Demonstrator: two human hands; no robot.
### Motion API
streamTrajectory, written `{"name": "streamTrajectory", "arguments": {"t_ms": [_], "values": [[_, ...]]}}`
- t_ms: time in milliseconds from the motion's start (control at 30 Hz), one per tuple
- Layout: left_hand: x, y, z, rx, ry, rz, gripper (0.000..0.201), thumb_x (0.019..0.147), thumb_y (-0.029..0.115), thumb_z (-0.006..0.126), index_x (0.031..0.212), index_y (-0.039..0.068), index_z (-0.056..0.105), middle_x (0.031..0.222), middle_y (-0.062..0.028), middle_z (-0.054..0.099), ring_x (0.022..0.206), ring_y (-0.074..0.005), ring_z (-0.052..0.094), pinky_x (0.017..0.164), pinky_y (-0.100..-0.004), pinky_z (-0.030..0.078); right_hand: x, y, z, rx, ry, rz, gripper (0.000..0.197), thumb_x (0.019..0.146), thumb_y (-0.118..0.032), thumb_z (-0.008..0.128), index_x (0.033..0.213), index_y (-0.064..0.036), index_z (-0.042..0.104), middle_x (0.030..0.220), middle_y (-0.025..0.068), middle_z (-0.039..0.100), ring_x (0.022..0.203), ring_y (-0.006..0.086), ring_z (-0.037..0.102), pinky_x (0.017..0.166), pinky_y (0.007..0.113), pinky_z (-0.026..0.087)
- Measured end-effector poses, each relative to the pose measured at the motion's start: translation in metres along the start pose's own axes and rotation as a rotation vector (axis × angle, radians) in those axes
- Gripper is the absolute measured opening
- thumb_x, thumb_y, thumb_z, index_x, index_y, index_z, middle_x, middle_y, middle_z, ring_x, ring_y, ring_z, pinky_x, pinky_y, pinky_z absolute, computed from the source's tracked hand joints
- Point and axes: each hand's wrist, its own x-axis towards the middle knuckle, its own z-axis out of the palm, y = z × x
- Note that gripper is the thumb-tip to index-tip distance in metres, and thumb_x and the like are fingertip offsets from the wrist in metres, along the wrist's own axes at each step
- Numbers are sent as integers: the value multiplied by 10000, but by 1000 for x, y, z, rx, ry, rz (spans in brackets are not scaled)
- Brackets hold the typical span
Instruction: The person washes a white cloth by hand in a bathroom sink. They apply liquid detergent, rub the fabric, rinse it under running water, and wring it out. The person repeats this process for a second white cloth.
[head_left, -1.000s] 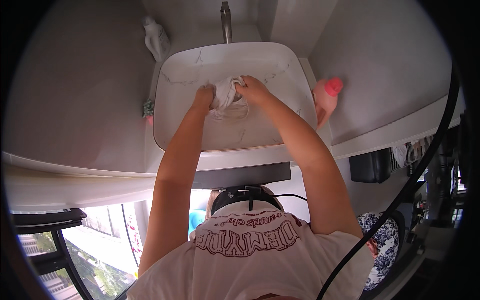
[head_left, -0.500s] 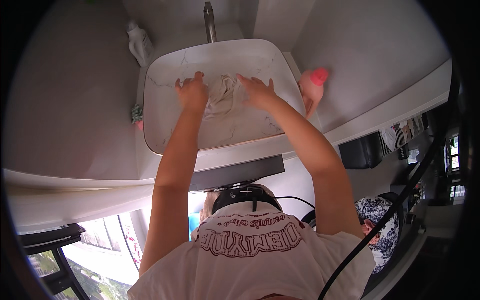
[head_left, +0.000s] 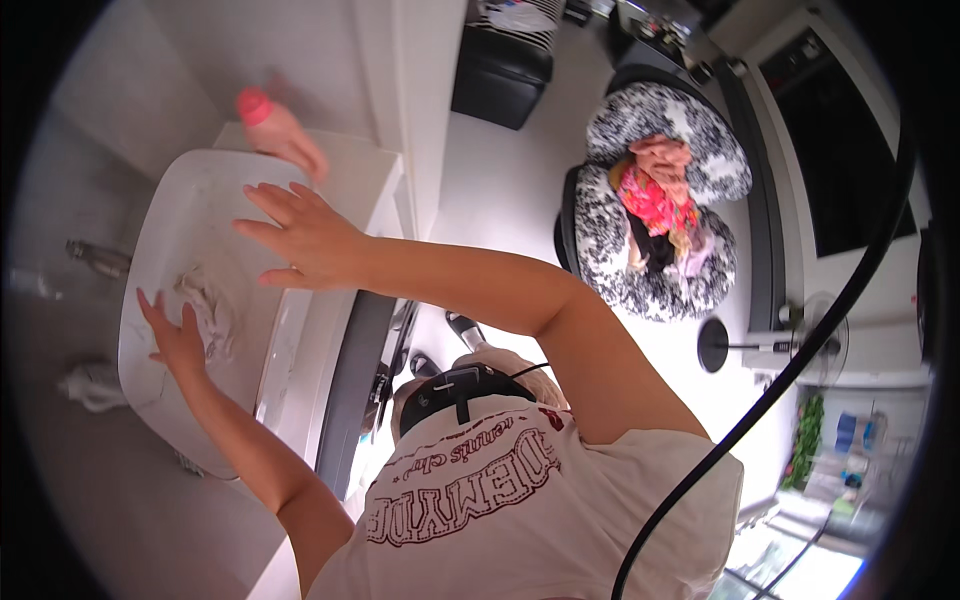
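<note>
White ceramic lies beneath both sets of fingers as I look down through the head camera from afar. On the left hand (head_left: 180,350) the fingers are spread apart, just beside a crumpled whitish cloth (head_left: 208,312); I cannot tell whether they touch it. On the right hand (head_left: 320,242) the fingers are fanned wide as well, over the side of the sink (head_left: 205,205) nearer the person. The cloth lies in a loose heap inside this marble-veined sink.

Past the far rim I see a metal faucet (head_left: 98,258); near the top rim, a pink bottle (head_left: 288,138) with a red cap; at lower left, a blurred white bottle (head_left: 93,386). Farther out, to the right, a black-and-white patterned seat (head_left: 640,115) bears a pile of pink, red and dark fabric (head_left: 660,205), and a black cable (head_left: 765,400) slants across my view
</note>
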Motion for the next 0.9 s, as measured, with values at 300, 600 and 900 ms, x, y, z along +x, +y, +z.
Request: {"name": "streamTrajectory", "arguments": {"t_ms": [300,600,900], "values": [[-21,104,-5,95,567,661,497,895,301,514,1334,108,384,1354,-113,412,1277,-341,339,976,-669,131,-379,71,-94,-281,-67,920,598,811,-382,567,1270,-27,422,1303,224,417,1224,348,391,982,412,369],[-281,410,152,-386,-75,901,541,867,340,514,1353,176,342,1428,-150,275,1315,-347,273,978,-690,82,-807,-51,-181,99,-650,1912,596,820,-501,549,1257,-100,494,1229,128,539,1166,305,479,980,404,371],[-565,562,276,-3,-969,1278,714,801,311,621,1400,246,239,1472,-161,145,1357,-324,163,982,-693,56,-965,-152,-222,179,210,2283,526,856,-490,515,1223,-114,518,1131,118,599,1097,289,529,911,385,429]]}}
